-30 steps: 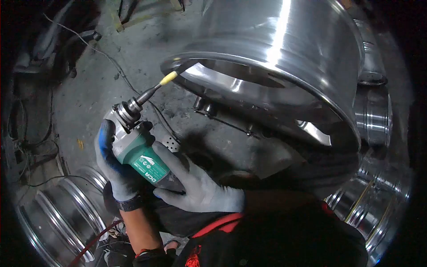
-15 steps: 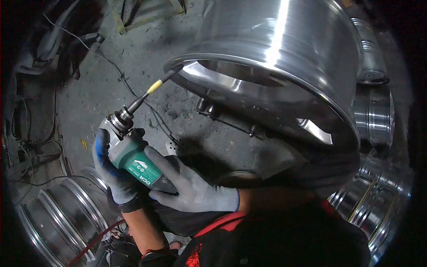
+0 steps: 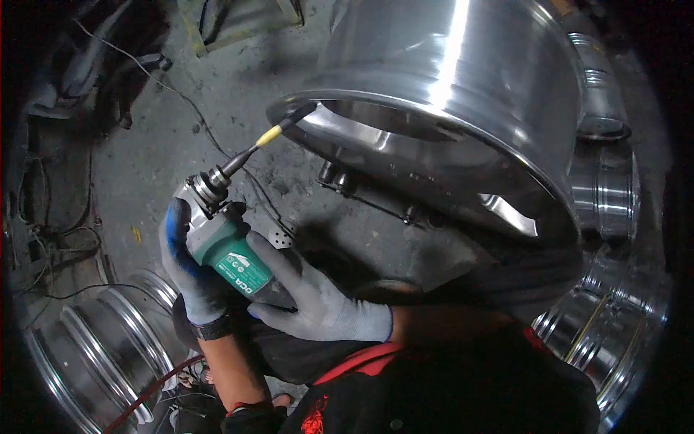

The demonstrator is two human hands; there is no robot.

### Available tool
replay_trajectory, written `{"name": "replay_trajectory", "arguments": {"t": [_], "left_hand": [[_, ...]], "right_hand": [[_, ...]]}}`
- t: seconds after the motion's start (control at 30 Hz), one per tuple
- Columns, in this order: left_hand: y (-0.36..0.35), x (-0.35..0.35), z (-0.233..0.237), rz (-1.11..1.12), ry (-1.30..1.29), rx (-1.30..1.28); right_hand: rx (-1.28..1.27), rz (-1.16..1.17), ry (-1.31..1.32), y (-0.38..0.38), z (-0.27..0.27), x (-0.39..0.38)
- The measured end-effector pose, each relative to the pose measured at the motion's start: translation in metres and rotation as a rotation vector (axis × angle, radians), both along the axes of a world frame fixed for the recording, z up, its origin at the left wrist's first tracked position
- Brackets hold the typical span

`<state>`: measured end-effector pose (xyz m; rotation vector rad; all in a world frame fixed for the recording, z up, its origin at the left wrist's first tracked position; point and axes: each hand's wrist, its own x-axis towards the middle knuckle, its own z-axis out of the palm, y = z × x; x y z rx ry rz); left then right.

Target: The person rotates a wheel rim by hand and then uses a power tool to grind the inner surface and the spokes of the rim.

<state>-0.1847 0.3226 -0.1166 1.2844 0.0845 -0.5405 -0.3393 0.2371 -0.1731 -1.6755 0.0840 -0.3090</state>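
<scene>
A green and black angle grinder (image 3: 235,260) is held in both gloved hands. My left hand (image 3: 184,267) wraps round its metal gear head end, with a blue-patched grey glove on. Along the rear of the body, my right hand (image 3: 314,300) closes on the handle, its fingers lying over the green casing. From the grinder's spindle extends a long shaft (image 3: 269,135) with a yellow band and a dark tip. That tip reaches inside the rim of a large polished metal wheel (image 3: 463,65), near a spoke opening; whether it touches is hard to tell.
Several more metal wheels (image 3: 101,347) lie at the lower left, and others (image 3: 603,188) are stacked along the right. A dark cable (image 3: 191,108) runs across the concrete floor. At the top stands a yellowish metal frame (image 3: 246,32). A dark bar with rollers (image 3: 361,199) is beneath the large wheel.
Both hands and the grinder have shifted slightly to the right. The shaft's tip has gone further inside the wheel rim. The large wheel stays nearly in place.
</scene>
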Motion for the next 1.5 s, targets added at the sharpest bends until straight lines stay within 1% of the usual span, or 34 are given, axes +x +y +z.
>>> {"name": "replay_trajectory", "arguments": {"t": [0.1,0.23,0.33,0.4,0.47,0.53,0.63,0.77,0.87,0.93,1.07,1.17,1.23,1.27,1.37,1.43,1.5], "left_hand": [[-0.001,-0.001,-0.003,0.058,0.007,-0.008],[0.001,0.000,-0.002,0.010,-0.015,-0.001],[0.000,0.001,0.001,-0.026,0.011,-0.050],[-0.006,-0.003,0.005,0.019,0.005,-0.015],[-0.004,-0.002,0.003,0.001,-0.013,-0.029],[-0.008,-0.003,0.002,0.086,-0.002,-0.036],[0.000,0.001,-0.010,0.082,0.023,-0.066],[-0.007,-0.004,0.003,0.059,0.016,-0.072],[-0.008,-0.005,0.005,0.057,-0.017,-0.028],[-0.007,-0.003,0.004,0.035,-0.062,-0.042],[-0.009,-0.004,0.006,0.025,-0.030,-0.068],[-0.008,-0.004,0.006,0.065,0.002,-0.083],[-0.004,-0.001,0.003,0.016,0.043,-0.072],[-0.002,0.000,0.002,0.017,0.043,-0.071],[-0.003,0.001,-0.001,0.015,-0.017,-0.048],[-0.005,0.000,0.001,0.020,0.006,-0.114],[-0.006,-0.001,0.001,0.029,-0.002,-0.095]], "right_hand": [[0.002,0.026,0.022,-0.002,-0.003,0.001],[-0.030,0.040,0.084,-0.003,0.000,-0.001],[-0.010,-0.003,0.024,-0.001,0.002,-0.001],[-0.017,-0.006,0.022,0.001,0.002,-0.002],[-0.020,-0.011,0.022,0.002,-0.001,-0.001],[-0.023,0.004,-0.022,-0.001,-0.005,0.001],[0.005,0.028,-0.026,-0.002,-0.006,0.002],[-0.017,0.023,0.021,-0.002,-0.003,0.001],[-0.043,-0.018,-0.054,-0.001,-0.002,0.002],[-0.021,-0.012,-0.009,-0.003,0.002,0.001],[-0.003,0.025,0.056,-0.006,0.002,0.001],[-0.034,0.006,0.020,-0.004,0.002,0.001],[-0.076,-0.041,-0.078,-0.004,-0.001,0.001],[-0.075,-0.041,-0.078,-0.004,0.000,0.001],[-0.024,-0.006,-0.011,-0.007,0.001,0.001],[-0.011,0.022,0.031,-0.007,0.002,0.001],[-0.023,-0.005,-0.004,-0.004,-0.002,0.001]]}}
